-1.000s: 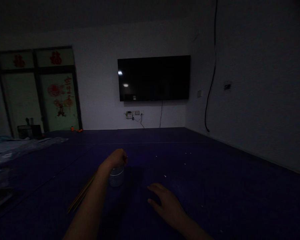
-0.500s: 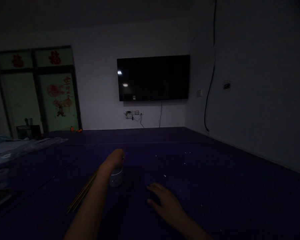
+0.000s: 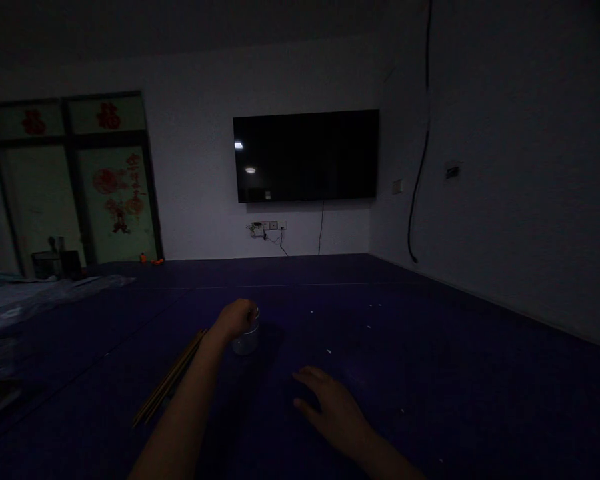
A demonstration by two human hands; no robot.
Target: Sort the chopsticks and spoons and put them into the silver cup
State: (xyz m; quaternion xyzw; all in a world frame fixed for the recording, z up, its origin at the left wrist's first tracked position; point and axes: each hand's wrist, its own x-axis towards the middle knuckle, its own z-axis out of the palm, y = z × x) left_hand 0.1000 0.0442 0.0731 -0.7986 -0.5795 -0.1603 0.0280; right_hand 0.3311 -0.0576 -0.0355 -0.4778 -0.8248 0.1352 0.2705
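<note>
My left hand [image 3: 237,318] is closed on the upper rim of a small translucent cup [image 3: 245,343], which stands upright on the dark blue surface [image 3: 300,270]. The fingers hide part of the rim, and what is inside the cup is too dark to tell. Alongside my left forearm lies a bundle of thin wooden sticks [image 3: 167,380], partly covered by the arm. To the right, my right hand [image 3: 333,407] rests low over the surface, fingers stretched and apart, holding nothing.
Small white scraps [image 3: 329,351] are scattered over the right side. Clear plastic wrapping [image 3: 65,293] lies at the far left, with a dark flat object [image 3: 0,398] nearer. Small orange items [image 3: 157,262] sit by the back wall, below and left of the television [image 3: 307,157].
The cup has moved to the right and farther from me with my left hand on its rim. More of the sticks' far ends show. My right hand stays in place.
</note>
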